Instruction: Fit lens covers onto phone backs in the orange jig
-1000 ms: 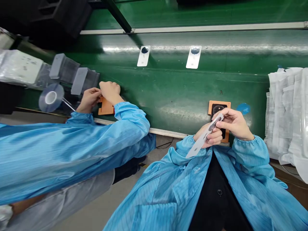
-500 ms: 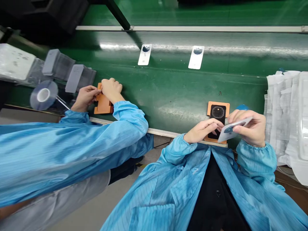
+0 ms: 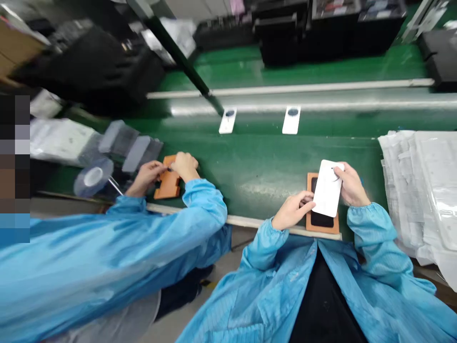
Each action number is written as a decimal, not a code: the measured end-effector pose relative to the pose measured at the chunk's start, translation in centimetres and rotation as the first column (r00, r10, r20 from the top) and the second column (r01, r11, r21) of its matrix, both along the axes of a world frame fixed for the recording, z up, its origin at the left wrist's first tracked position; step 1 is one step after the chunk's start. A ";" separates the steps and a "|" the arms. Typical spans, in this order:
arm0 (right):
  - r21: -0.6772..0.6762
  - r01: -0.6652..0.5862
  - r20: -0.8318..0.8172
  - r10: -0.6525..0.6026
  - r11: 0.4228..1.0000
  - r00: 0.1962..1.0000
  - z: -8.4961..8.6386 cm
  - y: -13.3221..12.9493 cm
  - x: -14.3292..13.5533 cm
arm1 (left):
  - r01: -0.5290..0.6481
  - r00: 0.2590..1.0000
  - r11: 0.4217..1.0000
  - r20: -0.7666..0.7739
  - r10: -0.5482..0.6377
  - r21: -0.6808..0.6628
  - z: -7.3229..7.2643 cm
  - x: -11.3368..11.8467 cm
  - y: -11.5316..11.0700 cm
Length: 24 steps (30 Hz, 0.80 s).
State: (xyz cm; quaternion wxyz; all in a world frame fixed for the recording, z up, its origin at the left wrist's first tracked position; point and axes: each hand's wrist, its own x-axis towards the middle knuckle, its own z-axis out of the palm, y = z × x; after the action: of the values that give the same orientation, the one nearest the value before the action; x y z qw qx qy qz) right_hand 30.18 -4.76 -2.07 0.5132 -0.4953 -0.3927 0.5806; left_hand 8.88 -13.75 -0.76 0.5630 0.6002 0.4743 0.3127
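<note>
A white phone-shaped panel [image 3: 327,190] is held up over an orange fixture [image 3: 322,230] at the bench's front edge. My right hand [image 3: 352,185] grips the panel's upper right side, thumb on its face near a dark round mark. At the panel's lower left edge, my left hand [image 3: 294,208] pinches with thumb and fingers. Under the panel, a black plate [image 3: 321,220] lies in the fixture, partly covered. Two white panels, one at the left [image 3: 227,121] and one at the right [image 3: 292,120], lie farther back on the green bench.
At the left, a co-worker's hands [image 3: 185,166] work at another orange fixture [image 3: 167,185]. A tape roll [image 3: 93,176] and grey stacked pieces [image 3: 137,153] are beside them. White packing sheets [image 3: 407,190] are piled at the right. A dark post [image 3: 178,57] slants down behind.
The view has tilted up, showing black bins at the back. The white panel has turned from nearly edge-on to upright, its flat face showing, and my left hand has come to its edge.
</note>
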 end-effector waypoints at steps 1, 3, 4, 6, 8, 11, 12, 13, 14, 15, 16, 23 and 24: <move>-0.029 0.020 -0.037 -0.021 0.999 0.999 -0.5 1.8 0.1 | -0.029 0.999 1.000 -0.020 0.029 -0.001 -0.2 -0.9 0.3; 0.000 0.088 -0.084 -0.087 0.996 0.993 0.1 6.0 0.8 | -0.047 0.997 0.999 -0.064 0.048 0.015 -0.2 -3.0 1.6; 0.037 0.131 -0.107 -0.126 0.991 0.986 1.0 8.1 1.5 | -0.048 0.995 0.998 -0.089 0.051 0.041 0.0 -4.1 2.7; 0.080 0.208 -0.146 -0.195 0.975 0.970 3.4 11.6 3.0 | -0.069 0.979 0.990 -0.181 0.091 0.125 0.5 -5.8 5.9; 0.079 0.228 -0.154 -0.214 0.970 0.965 5.3 13.0 4.1 | -0.121 0.941 0.970 -0.287 0.180 0.213 0.8 -6.6 10.4; 0.029 0.161 -0.108 -0.158 0.986 0.982 5.0 9.9 3.2 | -0.198 0.873 0.945 -0.391 0.291 0.262 0.3 -6.4 18.0; 0.016 0.126 -0.083 -0.125 0.992 0.989 4.2 7.6 2.4 | -0.224 0.848 0.937 -0.420 0.323 0.267 0.0 -6.1 20.4; 0.008 0.095 -0.058 -0.094 0.995 0.994 3.2 4.9 1.6 | -0.250 0.820 0.930 -0.452 0.352 0.270 -0.3 -5.8 22.7; -0.004 0.055 -0.034 -0.055 0.998 0.998 2.2 2.1 1.1 | -0.276 0.789 0.922 -0.484 0.378 0.271 -0.6 -5.4 24.7; -0.021 -0.017 -0.005 0.016 1.000 1.000 1.5 -0.9 0.8 | -0.298 0.759 0.916 -0.514 0.398 0.269 -0.8 -5.0 26.5; -0.018 -0.166 0.061 0.167 0.986 0.984 1.2 -3.7 1.0 | -0.317 0.732 0.911 -0.543 0.412 0.265 -1.0 -4.5 28.0; 0.031 -0.729 0.632 0.551 0.684 0.545 12.0 -16.3 10.2 | -0.409 0.578 0.893 -0.702 0.415 0.191 -0.9 0.4 34.4; 0.029 -0.637 0.668 0.459 0.770 0.586 13.2 -16.9 12.2 | -0.422 0.569 0.889 -0.712 0.412 0.177 -0.7 1.0 35.0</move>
State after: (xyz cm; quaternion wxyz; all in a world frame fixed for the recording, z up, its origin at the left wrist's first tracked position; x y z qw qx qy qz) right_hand 42.36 -21.66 11.11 0.2070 -0.4377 -0.7482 0.4537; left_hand 9.90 21.22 -1.50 0.2391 0.5417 0.7885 0.1664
